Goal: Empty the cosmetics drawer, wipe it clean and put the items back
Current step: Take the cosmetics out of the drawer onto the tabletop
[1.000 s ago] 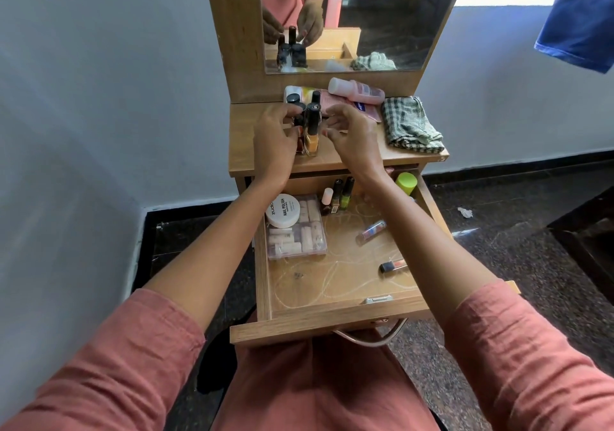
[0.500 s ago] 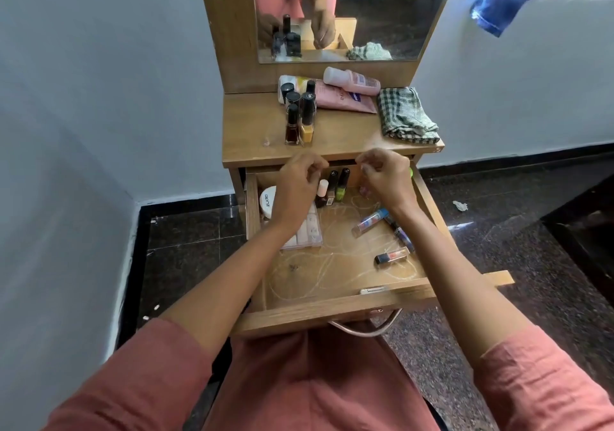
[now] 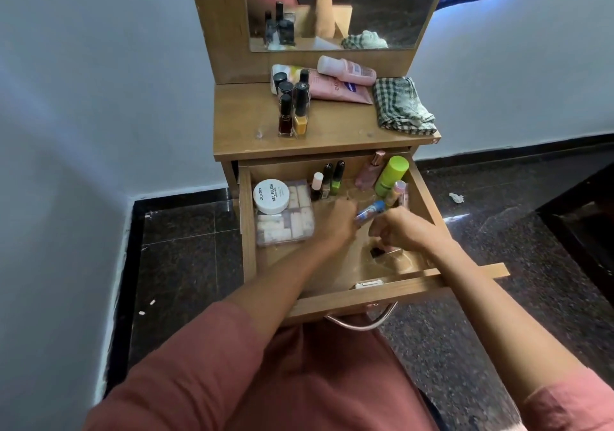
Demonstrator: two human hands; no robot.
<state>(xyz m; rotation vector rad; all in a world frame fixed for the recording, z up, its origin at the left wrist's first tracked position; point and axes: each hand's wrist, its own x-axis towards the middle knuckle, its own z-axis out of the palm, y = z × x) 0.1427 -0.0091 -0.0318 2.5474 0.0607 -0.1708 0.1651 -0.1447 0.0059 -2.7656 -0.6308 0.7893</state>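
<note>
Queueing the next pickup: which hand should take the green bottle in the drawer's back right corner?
Probably right. The right hand is nearest the green bottle; the left hand grips a blue-capped tube.

You wear a rust-pink top; left sleeve (image 3: 186, 364) and right sleeve (image 3: 564, 407) end near the elbows. Same cloth covers your lap (image 3: 332, 380). Left hand (image 3: 335, 228) and right hand (image 3: 405, 228) are bare.

In the open drawer (image 3: 247, 218), your left hand (image 3: 337, 223) held a blue-capped tube (image 3: 369, 211); your right hand (image 3: 403, 228), fingers curled, was just beside it. On the worktop (image 3: 332, 131) stood nail polish bottles (image 3: 294, 115) near a checked cloth (image 3: 402, 105).
</note>
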